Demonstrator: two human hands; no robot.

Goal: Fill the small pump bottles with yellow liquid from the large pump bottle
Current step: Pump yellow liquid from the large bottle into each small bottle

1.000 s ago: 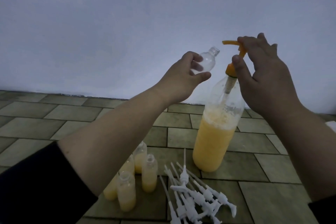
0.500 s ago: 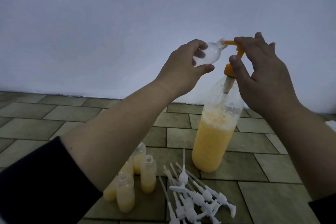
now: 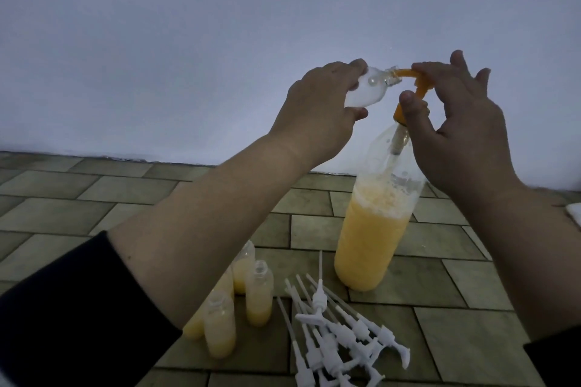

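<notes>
your left fingers point(image 3: 356, 67) now grip the empty small bottle point(image 3: 147, 92) with its mouth brought onto the orange spout point(image 3: 408, 73) at upper centre, right fingers point(image 3: 421, 67) closed on the pump head above the large bottle point(image 3: 374, 229), so pumping can begin.

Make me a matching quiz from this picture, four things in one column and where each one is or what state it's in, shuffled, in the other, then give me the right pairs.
Things
1. empty small bottle
2. large pump bottle
3. white pump tops
4. filled small bottles

States
A. lying in a loose pile on the tiled floor
B. standing uncapped on the floor by the left forearm
C. held tilted in the left hand, mouth at the orange spout
D. standing upright, partly full of yellow liquid, right hand on its pump

Pairs: 1-C, 2-D, 3-A, 4-B
</notes>
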